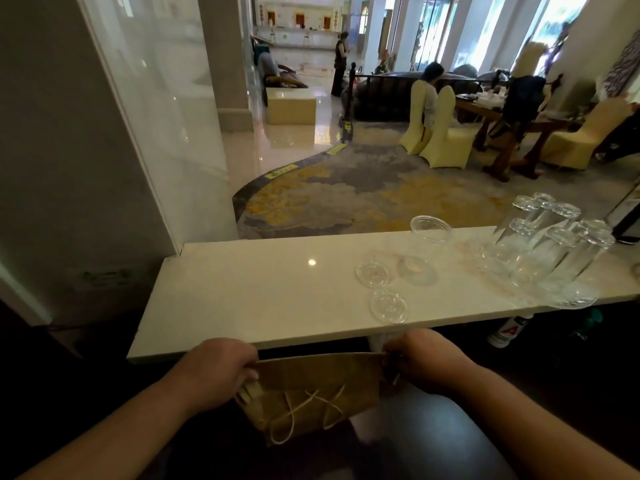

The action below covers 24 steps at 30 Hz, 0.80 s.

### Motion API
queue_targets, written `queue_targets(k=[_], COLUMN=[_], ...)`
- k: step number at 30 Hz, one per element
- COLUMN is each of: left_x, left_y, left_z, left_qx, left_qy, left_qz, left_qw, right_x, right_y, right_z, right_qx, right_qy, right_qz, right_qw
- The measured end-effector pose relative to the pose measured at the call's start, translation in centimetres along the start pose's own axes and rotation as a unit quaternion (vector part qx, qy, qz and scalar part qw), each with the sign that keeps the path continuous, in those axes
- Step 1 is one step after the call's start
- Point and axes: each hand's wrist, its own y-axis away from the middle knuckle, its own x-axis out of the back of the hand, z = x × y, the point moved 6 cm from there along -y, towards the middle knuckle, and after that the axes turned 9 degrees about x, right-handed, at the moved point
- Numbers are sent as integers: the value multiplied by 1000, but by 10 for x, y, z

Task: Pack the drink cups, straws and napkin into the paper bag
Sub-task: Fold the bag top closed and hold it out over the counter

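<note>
Both hands are gripping the brown paper bag (311, 389) just below the near edge of the white surface (242, 289), the left hand (216, 370) clamped on its left top corner and the right hand (420, 356) on its right. A clear drink cup (424, 249) is standing upside down on the surface beside two flat clear lids (381, 289), with more stacked cups (550, 251) clustering to the right.
</note>
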Motion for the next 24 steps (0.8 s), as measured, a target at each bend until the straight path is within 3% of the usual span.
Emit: queue_targets(k=[24], left_x=[144], left_y=[24], left_z=[-2], left_qx=[-38], left_qy=[21], left_qz=[118], left_qw=[992], right_x=[147], right_y=[21], right_z=[-36], right_qx=[-18], right_qy=[-9], right_qz=[77], right_qw=[997])
